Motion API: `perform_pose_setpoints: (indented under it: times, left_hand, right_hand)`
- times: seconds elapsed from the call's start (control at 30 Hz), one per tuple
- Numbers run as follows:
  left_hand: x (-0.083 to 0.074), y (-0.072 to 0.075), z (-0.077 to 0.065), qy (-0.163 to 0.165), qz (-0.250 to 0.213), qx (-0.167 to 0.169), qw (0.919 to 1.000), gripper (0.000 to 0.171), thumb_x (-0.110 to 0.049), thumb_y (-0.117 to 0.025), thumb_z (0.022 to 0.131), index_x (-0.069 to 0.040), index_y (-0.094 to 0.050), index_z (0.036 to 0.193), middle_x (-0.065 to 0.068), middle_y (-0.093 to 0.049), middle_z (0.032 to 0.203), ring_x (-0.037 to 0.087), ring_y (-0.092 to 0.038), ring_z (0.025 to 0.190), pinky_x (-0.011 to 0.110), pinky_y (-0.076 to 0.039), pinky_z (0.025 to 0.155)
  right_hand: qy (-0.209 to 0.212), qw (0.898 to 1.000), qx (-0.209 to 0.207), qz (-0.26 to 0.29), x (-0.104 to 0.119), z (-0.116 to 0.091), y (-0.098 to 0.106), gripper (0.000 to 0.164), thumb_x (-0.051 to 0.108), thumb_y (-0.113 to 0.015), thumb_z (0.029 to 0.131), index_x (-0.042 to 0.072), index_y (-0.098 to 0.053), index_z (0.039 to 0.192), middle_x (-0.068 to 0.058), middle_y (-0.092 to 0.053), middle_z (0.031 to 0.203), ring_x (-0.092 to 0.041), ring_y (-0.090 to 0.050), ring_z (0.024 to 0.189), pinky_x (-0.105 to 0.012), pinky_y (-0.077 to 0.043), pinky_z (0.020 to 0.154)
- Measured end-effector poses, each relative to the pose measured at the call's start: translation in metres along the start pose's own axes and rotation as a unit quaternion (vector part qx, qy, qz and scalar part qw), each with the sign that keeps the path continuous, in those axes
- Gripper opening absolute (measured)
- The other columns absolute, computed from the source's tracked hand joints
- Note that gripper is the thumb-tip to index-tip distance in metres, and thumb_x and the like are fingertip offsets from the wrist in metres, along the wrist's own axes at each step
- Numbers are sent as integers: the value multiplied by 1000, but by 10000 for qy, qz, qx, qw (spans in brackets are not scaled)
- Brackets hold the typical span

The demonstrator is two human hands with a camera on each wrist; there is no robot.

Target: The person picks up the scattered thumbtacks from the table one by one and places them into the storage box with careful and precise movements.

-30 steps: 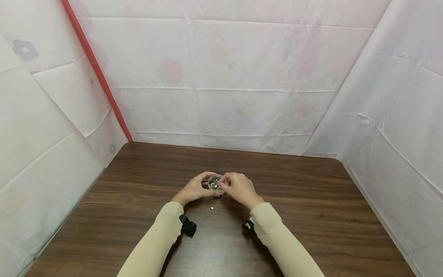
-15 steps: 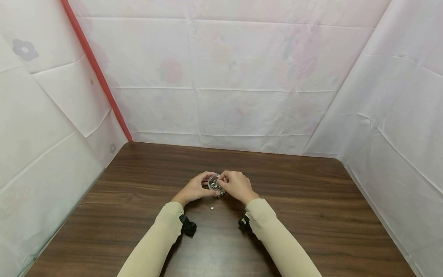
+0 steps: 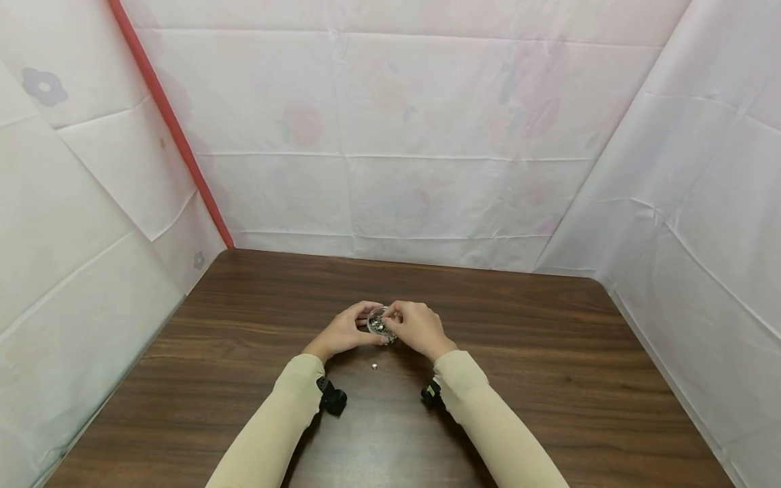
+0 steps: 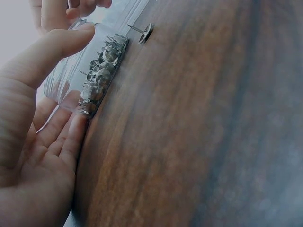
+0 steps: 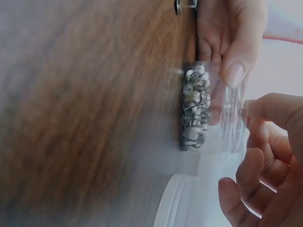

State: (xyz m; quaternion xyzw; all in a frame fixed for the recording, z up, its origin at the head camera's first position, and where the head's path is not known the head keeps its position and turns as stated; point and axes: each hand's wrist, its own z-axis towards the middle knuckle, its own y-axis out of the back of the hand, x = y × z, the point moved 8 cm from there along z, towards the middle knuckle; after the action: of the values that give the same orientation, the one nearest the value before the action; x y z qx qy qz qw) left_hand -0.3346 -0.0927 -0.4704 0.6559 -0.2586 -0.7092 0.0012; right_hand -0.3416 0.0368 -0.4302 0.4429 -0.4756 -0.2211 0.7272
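My left hand point(image 3: 346, 332) grips a clear round jar point(image 3: 372, 332), thumb on the near side and fingers behind. Silvery thumbtacks point(image 4: 100, 71) lie heaped in the jar's bottom; the left wrist view shows them through the wall. At the jar's mouth is my right hand point(image 3: 419, 329), fingers bent, one fingertip against the rim in the right wrist view. Whether it pinches a tack is hidden. A single thumbtack point(image 3: 375, 367) lies on the table nearer me, its pin sticking up from the flat head in the left wrist view.
A clear, round-edged plastic piece point(image 5: 177, 201), perhaps a lid, lies beside the jar, mostly hidden from the head view by my right hand. The dark wooden table point(image 3: 549, 379) ends at white flowered cloth point(image 3: 390, 135). Black cameras point(image 3: 332, 398) sit on both wrists.
My right hand has shifted slightly left and back over the jar's mouth, then stayed almost still. The left hand, jar and loose thumbtack have kept their places.
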Motion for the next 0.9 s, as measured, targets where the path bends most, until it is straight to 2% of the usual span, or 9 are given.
perform_pose_setpoints:
  times: [0.1,0.33,0.43,0.5,0.67,0.73,0.9]
  left_hand:
    - [-11,1,-3,-147,-12,20,9999,67,-20,-79,75,-8,-47,133,15,-53,126,27,-52,111,50,-48,90]
    - [14,0,7,-77,165,-35,9998,68,-34,-79,73,-24,-48,132,3,-52,127,17,-50,112,45,-48,92]
    - [18,0,8,-113,166,-59,9998,69,-39,-79,72,-26,-48,132,1,-52,126,15,-50,112,44,-48,92]
    - [9,1,4,-126,136,12,9998,70,-36,-79,73,-21,-47,133,6,-52,127,19,-50,112,45,-48,92]
    - [10,0,5,-161,62,48,9998,64,-22,-78,76,-18,-48,132,9,-54,125,20,-51,111,46,-48,93]
    - [19,0,9,-175,73,-26,9998,62,-22,-78,76,-21,-49,130,6,-55,124,17,-52,110,43,-48,93]
    - [14,0,9,-249,-26,1,9997,65,-19,-78,76,-14,-47,133,13,-53,127,23,-51,113,47,-45,96]
  right_hand:
    - [137,9998,55,103,4,-5,1,10,33,-60,90,26,-66,93,9,-56,60,-7,-44,43,-23,-35,37]
    - [615,9974,6,378,16,-18,6,5,27,-61,90,23,-64,89,8,-55,60,-5,-43,44,-19,-35,39]
    - [770,9959,90,466,18,-22,4,4,27,-62,89,23,-64,87,10,-57,62,-3,-45,47,-19,-39,42]
    - [861,9950,145,493,18,-23,2,5,27,-64,89,23,-64,86,10,-58,63,-3,-47,48,-19,-41,43]
    - [1042,9918,415,617,22,-30,-4,5,26,-64,88,22,-63,85,11,-58,64,-2,-49,51,-19,-44,46]
    - [1133,9893,584,711,25,-33,-6,5,24,-64,88,21,-63,85,11,-58,64,-1,-49,52,-19,-45,47]
    - [1416,9820,958,798,33,-37,-17,5,19,-65,87,15,-65,84,10,-60,64,2,-51,54,-16,-46,50]
